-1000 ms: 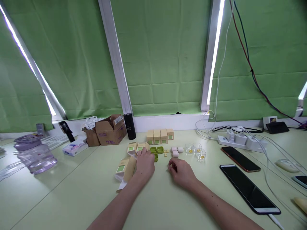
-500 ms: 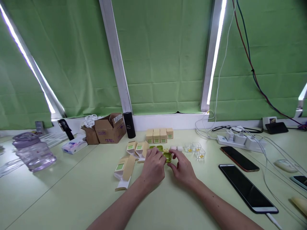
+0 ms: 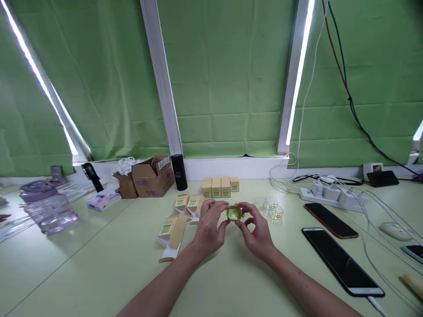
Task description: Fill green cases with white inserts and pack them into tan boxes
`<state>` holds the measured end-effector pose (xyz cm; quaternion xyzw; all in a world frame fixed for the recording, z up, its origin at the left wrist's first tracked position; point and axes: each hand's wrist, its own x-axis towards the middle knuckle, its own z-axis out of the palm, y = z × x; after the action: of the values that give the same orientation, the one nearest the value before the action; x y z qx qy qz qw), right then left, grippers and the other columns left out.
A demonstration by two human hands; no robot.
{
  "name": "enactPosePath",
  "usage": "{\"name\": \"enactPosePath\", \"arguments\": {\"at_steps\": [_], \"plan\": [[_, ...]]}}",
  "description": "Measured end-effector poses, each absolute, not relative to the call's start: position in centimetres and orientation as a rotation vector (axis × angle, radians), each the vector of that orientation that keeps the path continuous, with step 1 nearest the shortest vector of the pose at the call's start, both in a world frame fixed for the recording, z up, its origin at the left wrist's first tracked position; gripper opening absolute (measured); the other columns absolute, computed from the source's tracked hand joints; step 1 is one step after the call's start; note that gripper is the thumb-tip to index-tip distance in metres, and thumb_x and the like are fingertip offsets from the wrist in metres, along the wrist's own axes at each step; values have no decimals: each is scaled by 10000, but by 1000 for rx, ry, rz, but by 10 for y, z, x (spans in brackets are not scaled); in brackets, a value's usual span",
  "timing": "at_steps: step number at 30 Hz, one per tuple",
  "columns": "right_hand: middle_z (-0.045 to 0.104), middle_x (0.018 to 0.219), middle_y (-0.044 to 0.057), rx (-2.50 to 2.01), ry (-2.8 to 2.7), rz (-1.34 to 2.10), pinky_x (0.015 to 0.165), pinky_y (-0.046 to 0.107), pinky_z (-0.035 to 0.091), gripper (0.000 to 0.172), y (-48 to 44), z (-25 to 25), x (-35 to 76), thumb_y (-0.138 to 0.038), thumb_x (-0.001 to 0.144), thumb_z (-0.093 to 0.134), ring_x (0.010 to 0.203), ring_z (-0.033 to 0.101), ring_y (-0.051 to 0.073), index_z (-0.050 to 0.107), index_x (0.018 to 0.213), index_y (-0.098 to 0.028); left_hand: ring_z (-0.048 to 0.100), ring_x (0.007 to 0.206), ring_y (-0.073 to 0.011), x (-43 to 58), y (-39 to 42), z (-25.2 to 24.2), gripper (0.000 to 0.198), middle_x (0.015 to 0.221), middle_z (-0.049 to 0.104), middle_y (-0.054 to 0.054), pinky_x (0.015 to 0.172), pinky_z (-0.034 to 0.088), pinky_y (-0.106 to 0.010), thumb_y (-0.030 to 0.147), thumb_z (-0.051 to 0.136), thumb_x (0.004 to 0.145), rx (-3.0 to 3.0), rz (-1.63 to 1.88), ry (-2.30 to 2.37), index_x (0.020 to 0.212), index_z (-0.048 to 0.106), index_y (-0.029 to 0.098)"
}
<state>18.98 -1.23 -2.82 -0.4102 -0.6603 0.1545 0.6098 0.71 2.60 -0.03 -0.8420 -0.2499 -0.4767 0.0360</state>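
Note:
Over the middle of the table I hold a small green square container (image 3: 234, 213), its hollow side toward me. The fingers and thumb of my left hand (image 3: 210, 225) pinch its left edge. My right hand (image 3: 256, 230) grips the right side between fingertips and thumb. Right of it stand small clear cups (image 3: 271, 203) with yellow bits inside. To the left lie opened cardboard boxes (image 3: 174, 231) with green labels, flaps spread. Behind my hands several closed small boxes (image 3: 216, 187) stand in a row. My left hand hides part of the table behind it.
Two phones (image 3: 342, 260) and a power strip (image 3: 333, 197) with trailing cables lie at the right. At the left are a water bottle (image 3: 49, 209), a tissue pack (image 3: 103, 200), a brown carton (image 3: 153, 178) and a black cylinder (image 3: 179, 172). Another person's fingers (image 3: 4, 217) show at the far left edge.
The green container has tilted up toward me and moved slightly up and right. My left hand has shifted from covering its left side to pinching its edge. Fingers appear at the far left.

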Motion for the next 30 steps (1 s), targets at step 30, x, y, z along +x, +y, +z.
{"name": "enactPosePath", "arguments": {"at_steps": [30], "plan": [[662, 1184, 92, -978, -1590, 365, 663, 314, 601, 480, -13, -29, 189, -320, 964, 565, 983, 652, 226, 470, 1434, -303, 600, 1013, -269, 11, 32, -3, 181, 987, 716, -98, 845, 544, -419, 303, 654, 952, -2583, -1677, -1018, 1104, 683, 209]]}}
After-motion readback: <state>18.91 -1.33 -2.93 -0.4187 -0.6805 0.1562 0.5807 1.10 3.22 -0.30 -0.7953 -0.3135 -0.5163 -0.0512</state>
